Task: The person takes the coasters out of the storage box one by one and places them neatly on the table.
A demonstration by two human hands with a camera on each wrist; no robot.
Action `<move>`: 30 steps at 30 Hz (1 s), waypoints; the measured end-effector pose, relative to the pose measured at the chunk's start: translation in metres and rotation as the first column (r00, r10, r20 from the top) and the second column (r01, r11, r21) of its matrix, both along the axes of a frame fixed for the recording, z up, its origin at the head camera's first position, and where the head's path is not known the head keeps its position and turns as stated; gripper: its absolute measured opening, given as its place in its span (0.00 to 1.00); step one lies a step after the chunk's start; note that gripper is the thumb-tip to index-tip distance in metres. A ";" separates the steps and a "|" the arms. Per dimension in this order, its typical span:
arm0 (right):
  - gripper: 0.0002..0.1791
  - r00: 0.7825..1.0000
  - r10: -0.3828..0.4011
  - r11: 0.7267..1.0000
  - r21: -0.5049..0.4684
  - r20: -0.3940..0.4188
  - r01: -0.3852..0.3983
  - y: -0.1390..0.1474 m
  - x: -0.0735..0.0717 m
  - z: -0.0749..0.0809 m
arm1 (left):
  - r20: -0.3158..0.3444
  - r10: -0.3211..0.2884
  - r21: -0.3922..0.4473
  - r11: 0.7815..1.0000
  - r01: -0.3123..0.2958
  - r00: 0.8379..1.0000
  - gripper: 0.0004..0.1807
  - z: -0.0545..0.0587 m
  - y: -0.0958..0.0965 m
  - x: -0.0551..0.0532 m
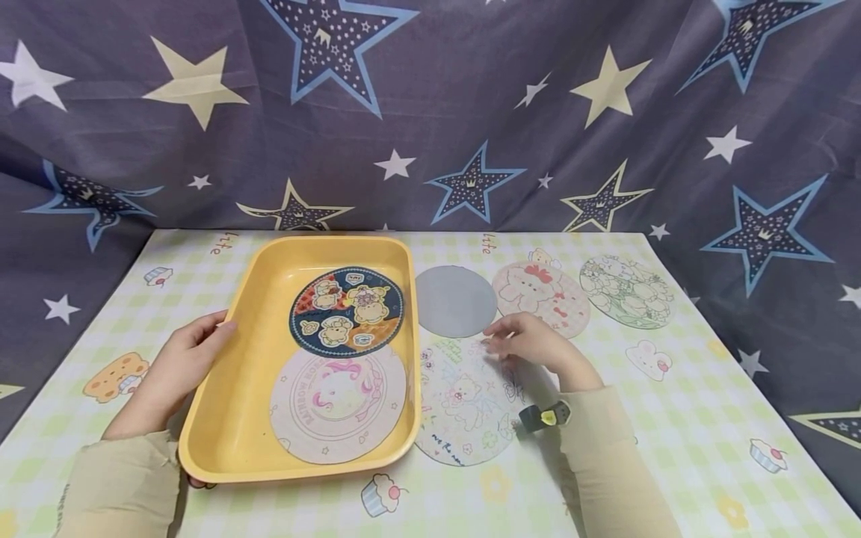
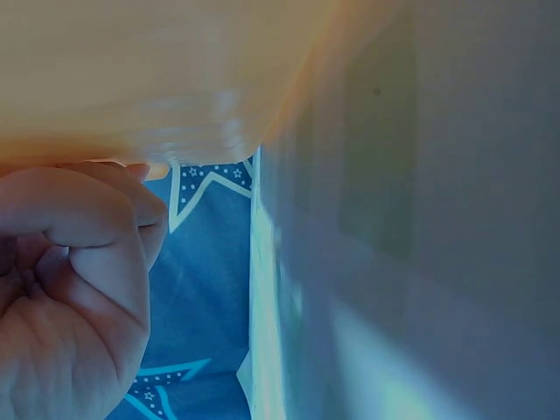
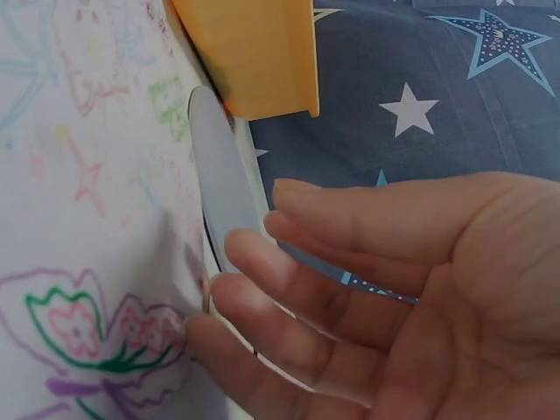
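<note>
A yellow tray stands left of centre, and my left hand grips its left rim with the thumb over the edge. Inside it lie a dark-blue round mat with cartoon bears and, nearer me, a pale pink round mat overlapping it. My right hand hovers right of the tray, fingers loosely bent and holding nothing. Its fingertips are close over the spot where a plain grey disc meets a white round mat with a drawn bear. The right wrist view shows that hand beside the white mat.
To the right lie a pink round mat with a puppy drawing and a round mat with green flower drawings. A checked cloth covers the table. Behind it hangs a dark star-patterned curtain.
</note>
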State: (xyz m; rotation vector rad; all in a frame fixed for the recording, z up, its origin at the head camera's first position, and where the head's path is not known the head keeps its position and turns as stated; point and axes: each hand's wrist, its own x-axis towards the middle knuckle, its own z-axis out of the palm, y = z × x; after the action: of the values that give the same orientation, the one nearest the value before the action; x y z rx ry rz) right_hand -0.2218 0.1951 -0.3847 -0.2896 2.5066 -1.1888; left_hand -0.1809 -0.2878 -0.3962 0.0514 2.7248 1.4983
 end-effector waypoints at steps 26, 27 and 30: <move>0.21 1.000 -0.018 0.973 -0.232 -0.010 0.016 -0.006 0.005 0.010 | -0.004 0.006 0.001 1.000 -0.006 1.000 0.35 0.001 0.000 0.001; 0.21 1.000 -0.020 0.970 -0.242 -0.009 0.017 -0.006 0.005 0.010 | -0.004 0.006 0.002 1.000 -0.006 1.000 0.35 0.001 0.000 0.001; 0.20 0.999 -0.034 0.964 -0.265 -0.002 0.032 -0.008 0.006 0.012 | -0.004 0.007 0.004 1.000 -0.007 1.000 0.35 0.002 0.000 0.001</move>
State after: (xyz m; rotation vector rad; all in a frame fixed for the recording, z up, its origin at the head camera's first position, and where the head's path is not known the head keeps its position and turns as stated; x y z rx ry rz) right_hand -0.2155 0.1876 -0.3730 -0.3200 2.3637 -1.5418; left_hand -0.1800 -0.2875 -0.3946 0.0458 2.7280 1.5070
